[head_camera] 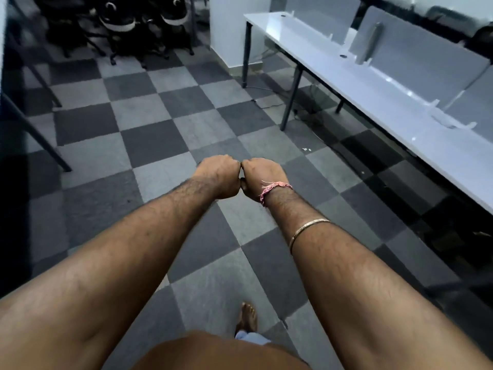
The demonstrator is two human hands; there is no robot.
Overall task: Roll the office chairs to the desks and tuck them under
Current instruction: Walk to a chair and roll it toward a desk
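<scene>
With both fists, left hand (218,175) and right hand (262,176), curled on nothing, we should open them and walk to the office chairs (120,25) far beyond the desk (373,84).

Chairs far left, worktop right.
Black office chairs (120,25) cluster beyond the checkered carpet floor (149,145); long white worktop (373,92) runs right.
</scene>
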